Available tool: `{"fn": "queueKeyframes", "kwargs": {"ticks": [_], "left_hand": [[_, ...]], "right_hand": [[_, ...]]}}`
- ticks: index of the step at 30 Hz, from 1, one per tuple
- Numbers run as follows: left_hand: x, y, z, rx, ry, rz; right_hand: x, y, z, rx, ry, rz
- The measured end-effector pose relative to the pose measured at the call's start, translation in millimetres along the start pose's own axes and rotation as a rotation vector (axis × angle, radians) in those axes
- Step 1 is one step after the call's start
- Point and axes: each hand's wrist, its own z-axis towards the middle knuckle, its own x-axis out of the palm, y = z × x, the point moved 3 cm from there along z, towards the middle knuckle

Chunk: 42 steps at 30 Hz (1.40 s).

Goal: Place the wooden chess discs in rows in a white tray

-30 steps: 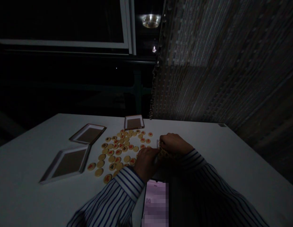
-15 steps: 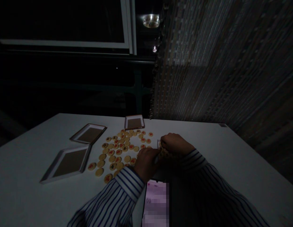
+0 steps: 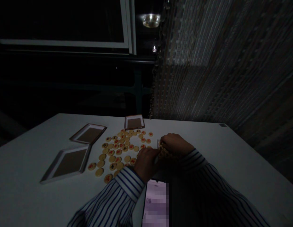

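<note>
Many round wooden Chinese chess pieces [image 3: 121, 146], some with red or black characters and some blank, lie spread over the white table [image 3: 198, 129]. Just right of them, a small pale-rimmed box [image 3: 158, 142] holds more pieces [image 3: 164, 154], partly covered by my hands. My right hand [image 3: 176, 143] bends over this box from the far side, its fingers curled down among the pieces. At the near left of the box is my left hand [image 3: 146, 162], closed, with its thumb toward the pieces. Whatever either hand's fingertips hold is hidden and dark.
Three shallow open trays stand on the table: one at the near left [image 3: 46, 180], one behind it [image 3: 72, 139], and one at the back [image 3: 134, 128]. A lit phone [image 3: 156, 201] lies in front of my hands. A bead curtain [image 3: 196, 78] hangs behind the table.
</note>
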Motion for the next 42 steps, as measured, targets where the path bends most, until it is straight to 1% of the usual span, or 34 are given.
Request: {"fn": "queueKeyframes", "kwargs": {"ticks": [9, 16, 22, 28, 34, 37, 42], "left_hand": [[0.0, -0.2, 1.0, -0.026, 0.019, 0.01], [0.4, 0.1, 0.4, -0.02, 0.015, -0.015], [0.6, 1.3, -0.1, -0.024, 0.004, -0.018], [-0.6, -0.1, 0.4, -0.019, 0.016, -0.003], [0.4, 1.8, -0.5, -0.021, 0.001, -0.032], [-0.9, 2.7, -0.7, -0.038, -0.034, -0.038], [-8.2, 9.0, 0.1, -0.123, -0.166, -0.053]], "right_hand": [[0.6, 1.2, 0.8, -0.01, -0.005, 0.031], [0.5, 2.5, 0.5, -0.011, 0.005, 0.023], [0.3, 2.7, 0.7, -0.028, -0.021, 0.024], [0.6, 3.6, 0.8, -0.018, 0.006, 0.038], [-0.9, 2.5, -0.2, -0.014, -0.005, 0.04], [-5.0, -1.1, -1.7, -0.004, -0.027, 0.025], [-17.4, -9.7, -5.8, 0.049, -0.093, -0.002]]}}
